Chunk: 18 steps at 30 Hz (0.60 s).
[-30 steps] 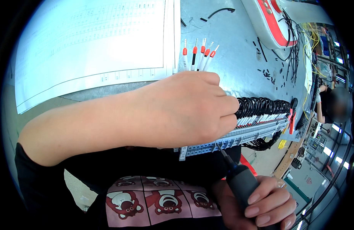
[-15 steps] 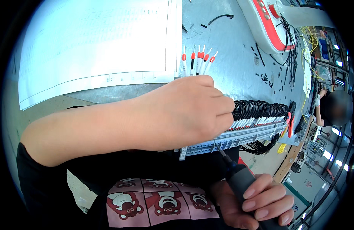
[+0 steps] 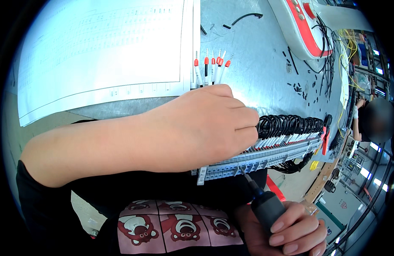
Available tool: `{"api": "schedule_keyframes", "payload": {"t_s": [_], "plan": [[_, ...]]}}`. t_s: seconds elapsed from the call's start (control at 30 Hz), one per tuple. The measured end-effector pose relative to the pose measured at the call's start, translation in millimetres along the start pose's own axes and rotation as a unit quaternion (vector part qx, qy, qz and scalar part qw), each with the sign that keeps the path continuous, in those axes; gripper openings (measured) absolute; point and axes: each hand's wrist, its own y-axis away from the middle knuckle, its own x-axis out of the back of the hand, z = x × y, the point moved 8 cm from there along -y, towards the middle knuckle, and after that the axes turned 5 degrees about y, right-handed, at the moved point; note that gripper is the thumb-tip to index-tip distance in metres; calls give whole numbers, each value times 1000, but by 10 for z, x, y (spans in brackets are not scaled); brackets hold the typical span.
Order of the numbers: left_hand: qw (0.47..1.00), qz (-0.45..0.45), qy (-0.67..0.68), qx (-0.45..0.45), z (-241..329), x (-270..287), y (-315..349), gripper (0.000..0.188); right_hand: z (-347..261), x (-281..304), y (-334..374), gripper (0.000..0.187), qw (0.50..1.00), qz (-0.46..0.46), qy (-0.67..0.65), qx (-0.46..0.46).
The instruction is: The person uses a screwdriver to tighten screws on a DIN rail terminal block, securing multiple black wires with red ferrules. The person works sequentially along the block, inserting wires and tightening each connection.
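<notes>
My left hand (image 3: 218, 123) is closed over the left part of a grey terminal block strip (image 3: 265, 160). Several wires (image 3: 207, 72) with red-collared metal ferrules stick up from behind its knuckles; the fingertips and the grip on them are hidden. Below the strip, my right hand (image 3: 291, 230) wraps round the thick dark handle of a screwdriver (image 3: 267, 207). The slim shaft points up and left, its tip at the strip's near row of terminals. Looped black wires (image 3: 291, 126) with white marker sleeves line the strip's far side.
Large printed sheets (image 3: 103, 51) cover the left of the metal table (image 3: 248, 64). Black tube offcuts (image 3: 298, 88) lie scattered at right, near a white-and-red machine (image 3: 297, 30). Red-handled pliers (image 3: 326, 138) rest by the strip's far end. Another person (image 3: 361, 117) works at far right.
The ferruled wire ends have shifted left relative to my left hand. The strip and screwdriver sit slightly lower in view, with the tip still at the near terminal row.
</notes>
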Motion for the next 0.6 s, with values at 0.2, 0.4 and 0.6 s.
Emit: {"api": "schedule_keyframes", "payload": {"t_s": [0.2,0.4,0.6], "plan": [[1000,-1,-10,-18,29,-23,4,10,24,3,-27,51,999,-27,-12,-16],[999,2,-39,-22,45,-56,17,8,52,-7,14,47,1000,-14,-7,-18],[999,-7,-49,-18,24,-25,3,5,23,-43,-35,45,994,-58,42,-84]]}}
